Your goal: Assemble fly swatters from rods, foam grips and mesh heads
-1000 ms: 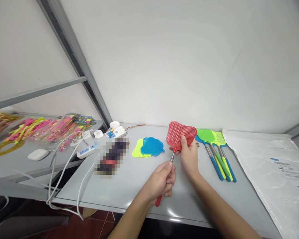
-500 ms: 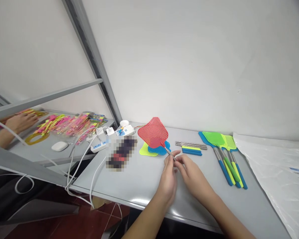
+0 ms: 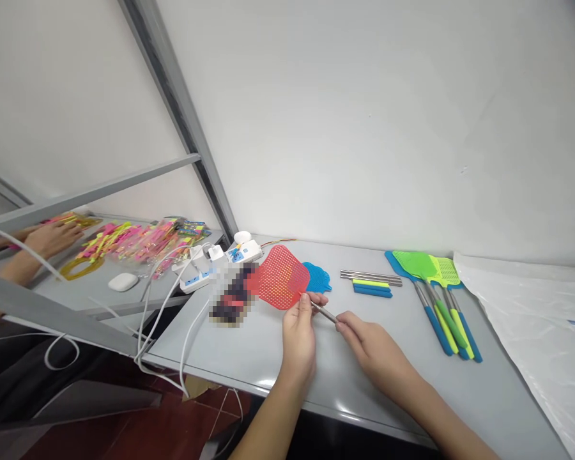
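Metal shaft (image 3: 324, 312) could slip out of the red plastic fly swatter (image 3: 280, 276) if our left hand (image 3: 297, 338) loosens its pinch at the neck; our right hand (image 3: 368, 345) holds the shaft's far end in its fingertips. The swatter sits at eleven o'clock from our hands. At three o'clock, a white plastic bag (image 3: 522, 319) lies flat, contents unseen.

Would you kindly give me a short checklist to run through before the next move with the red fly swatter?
Left hand holding the red fly swatter near its neck: ok.
Right hand gripping the steel shaft: cannot tell; its fingertips are at the shaft's end.
Swatter head apart from the pixelated object: cannot tell.
Swatter head apart from the blue mesh head: ok.
Steel rods and blue and yellow-green grips lying beyond the hands: ok.
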A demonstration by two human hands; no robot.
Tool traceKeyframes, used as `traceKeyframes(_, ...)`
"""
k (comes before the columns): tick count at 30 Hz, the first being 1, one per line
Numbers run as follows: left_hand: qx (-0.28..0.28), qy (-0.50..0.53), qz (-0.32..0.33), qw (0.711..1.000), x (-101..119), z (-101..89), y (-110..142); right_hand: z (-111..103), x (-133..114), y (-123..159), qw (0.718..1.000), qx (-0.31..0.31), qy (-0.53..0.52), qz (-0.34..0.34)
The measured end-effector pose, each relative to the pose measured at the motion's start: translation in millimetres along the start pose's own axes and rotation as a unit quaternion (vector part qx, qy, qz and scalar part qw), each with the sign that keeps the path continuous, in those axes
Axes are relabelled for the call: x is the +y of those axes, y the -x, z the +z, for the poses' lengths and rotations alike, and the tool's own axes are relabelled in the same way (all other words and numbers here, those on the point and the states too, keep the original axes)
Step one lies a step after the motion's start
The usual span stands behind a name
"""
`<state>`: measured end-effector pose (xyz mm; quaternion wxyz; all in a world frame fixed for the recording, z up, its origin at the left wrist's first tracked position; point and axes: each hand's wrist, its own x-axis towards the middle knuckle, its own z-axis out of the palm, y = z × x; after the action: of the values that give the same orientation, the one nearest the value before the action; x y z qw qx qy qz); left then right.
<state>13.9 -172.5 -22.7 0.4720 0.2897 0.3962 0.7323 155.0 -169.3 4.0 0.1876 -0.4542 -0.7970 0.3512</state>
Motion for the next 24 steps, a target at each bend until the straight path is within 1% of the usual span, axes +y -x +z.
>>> traceKeyframes(4,0.011,0.073,0.021,0.997,13.4,0.7,-9.8,-8.4,4.7,8.1,0.999,-0.007,0.032,0.012)
traceKeyframes(6,0.027,0.099,0.026,0.994,20.3,-0.9,-17.3,-15.0,9.9,14.5,0.999,-0.014,0.044,0.023)
traceKeyframes(9,0.039,0.115,0.006,0.993,23.2,-2.7,-26.1,-26.1,17.8,22.4,0.998,-0.021,0.049,0.036)
traceKeyframes(11,0.026,0.112,-0.022,0.993,18.7,-1.2,-26.5,-32.0,20.2,23.4,0.997,-0.015,0.054,0.047)
traceKeyframes(14,-0.012,0.071,-0.050,0.996,5.3,5.7,-16.7,-35.1,17.1,16.1,0.997,-0.005,0.057,0.051)
traceKeyframes(16,-0.053,0.029,-0.070,0.996,-4.0,11.8,-6.3,-33.3,11.9,7.0,0.998,0.000,0.061,0.032)
traceKeyframes(18,-0.072,0.010,-0.075,0.995,-9.8,17.1,2.2,-30.3,6.7,-2.3,0.997,0.007,0.079,0.008)
traceKeyframes(19,-0.066,0.008,-0.068,0.995,-10.4,18.7,4.2,-29.1,4.8,-5.9,0.996,0.008,0.090,-0.001)
traceKeyframes(21,-0.029,0.023,-0.040,0.998,-5.9,18.9,2.0,-28.1,3.3,-9.1,0.994,0.009,0.113,-0.007)
traceKeyframes(24,0.042,0.087,0.019,0.995,12.3,11.9,-15.3,-30.8,7.5,-3.2,0.991,0.001,0.130,0.003)
